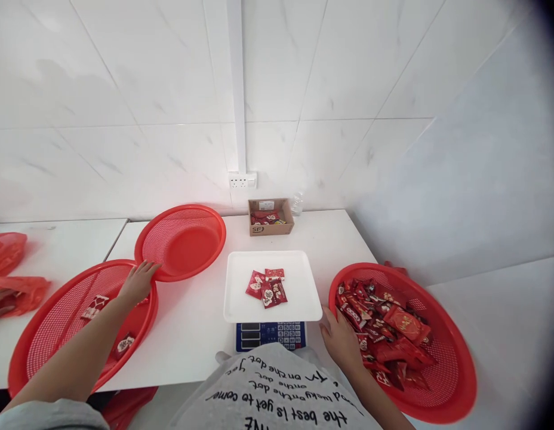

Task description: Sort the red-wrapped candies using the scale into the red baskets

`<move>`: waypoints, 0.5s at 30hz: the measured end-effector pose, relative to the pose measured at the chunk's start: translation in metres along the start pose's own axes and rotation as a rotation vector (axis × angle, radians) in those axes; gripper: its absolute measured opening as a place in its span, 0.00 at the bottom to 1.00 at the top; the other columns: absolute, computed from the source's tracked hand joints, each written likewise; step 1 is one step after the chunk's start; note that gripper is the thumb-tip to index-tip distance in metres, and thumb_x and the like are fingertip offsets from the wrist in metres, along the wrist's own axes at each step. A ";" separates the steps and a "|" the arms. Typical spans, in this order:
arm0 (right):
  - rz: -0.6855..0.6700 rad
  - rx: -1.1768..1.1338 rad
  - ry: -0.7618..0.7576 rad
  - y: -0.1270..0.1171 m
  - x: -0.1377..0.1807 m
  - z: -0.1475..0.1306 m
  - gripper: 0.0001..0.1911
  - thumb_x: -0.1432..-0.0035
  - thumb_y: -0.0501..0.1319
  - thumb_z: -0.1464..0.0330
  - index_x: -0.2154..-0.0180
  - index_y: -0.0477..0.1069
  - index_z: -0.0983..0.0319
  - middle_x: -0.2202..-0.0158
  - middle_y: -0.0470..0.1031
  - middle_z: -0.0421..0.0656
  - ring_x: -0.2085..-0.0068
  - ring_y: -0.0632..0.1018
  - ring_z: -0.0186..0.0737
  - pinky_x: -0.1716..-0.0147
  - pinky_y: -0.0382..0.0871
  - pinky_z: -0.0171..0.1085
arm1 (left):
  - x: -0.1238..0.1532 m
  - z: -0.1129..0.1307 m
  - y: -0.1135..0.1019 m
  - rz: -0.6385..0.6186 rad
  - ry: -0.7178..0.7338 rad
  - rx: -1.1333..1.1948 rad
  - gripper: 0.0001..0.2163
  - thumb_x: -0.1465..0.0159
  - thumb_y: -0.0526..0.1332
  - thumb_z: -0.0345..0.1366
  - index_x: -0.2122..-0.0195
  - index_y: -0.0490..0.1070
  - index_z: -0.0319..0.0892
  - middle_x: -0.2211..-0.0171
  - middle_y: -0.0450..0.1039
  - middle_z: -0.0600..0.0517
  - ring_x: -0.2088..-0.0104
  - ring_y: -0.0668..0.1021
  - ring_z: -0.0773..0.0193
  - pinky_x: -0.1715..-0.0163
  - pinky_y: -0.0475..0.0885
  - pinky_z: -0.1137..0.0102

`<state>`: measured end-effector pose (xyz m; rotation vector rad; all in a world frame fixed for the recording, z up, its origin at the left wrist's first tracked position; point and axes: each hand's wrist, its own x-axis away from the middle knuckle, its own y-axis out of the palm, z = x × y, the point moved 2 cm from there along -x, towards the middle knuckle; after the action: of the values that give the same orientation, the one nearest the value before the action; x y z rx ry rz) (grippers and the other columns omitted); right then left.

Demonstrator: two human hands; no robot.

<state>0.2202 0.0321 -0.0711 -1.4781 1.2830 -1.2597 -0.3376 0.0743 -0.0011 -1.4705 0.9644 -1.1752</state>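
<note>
My left hand (139, 283) reaches across the left red plastic basket (44, 325), its fingers closed over the rim where this basket meets the back red basket (187, 254). A few wrapped packets, one of them a red-and-white packet (96, 307), lie in the left basket. With my right hand (342, 341) I grip the near-left rim of the right red basket (456, 382), which holds many red packets (405, 325). Between my hands, a white tray (241, 298) on a blue weighing scale (270, 335) carries several red packets (273, 292).
A small cardboard box (271, 229) of packets stands near the wall, beside a clear plastic item (297, 203). A wall socket (243, 180) is above it. At far left, another person's hand (0, 301) touches a red plastic bag (28, 292). White tables (187, 334) meet at a seam.
</note>
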 end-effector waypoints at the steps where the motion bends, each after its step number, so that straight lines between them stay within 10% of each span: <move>1: 0.003 -0.006 -0.002 0.000 0.000 0.000 0.23 0.44 0.48 0.68 0.46 0.59 0.58 0.46 0.61 0.49 0.46 0.64 0.47 0.49 0.57 0.43 | -0.001 0.007 -0.004 0.007 -0.014 0.044 0.28 0.50 0.49 0.23 0.46 0.63 0.40 0.42 0.60 0.46 0.38 0.54 0.54 0.42 0.50 0.56; 7: 0.000 -0.020 0.009 -0.004 0.001 -0.002 0.22 0.44 0.48 0.68 0.46 0.60 0.59 0.46 0.61 0.50 0.46 0.65 0.47 0.50 0.58 0.42 | 0.011 0.077 -0.010 -0.180 0.205 0.374 0.23 0.40 0.49 0.41 0.43 0.60 0.47 0.45 0.65 0.52 0.45 0.66 0.57 0.46 0.60 0.64; 15: -0.003 -0.017 0.005 -0.006 0.002 -0.004 0.22 0.43 0.48 0.69 0.46 0.60 0.58 0.47 0.63 0.49 0.48 0.67 0.47 0.51 0.59 0.42 | -0.004 0.131 -0.001 -0.094 0.240 0.405 0.21 0.36 0.44 0.35 0.43 0.59 0.46 0.45 0.65 0.51 0.45 0.67 0.57 0.48 0.63 0.63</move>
<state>0.2175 0.0318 -0.0642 -1.4905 1.2985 -1.2577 -0.2103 0.1062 -0.0071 -1.0766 0.7616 -1.5403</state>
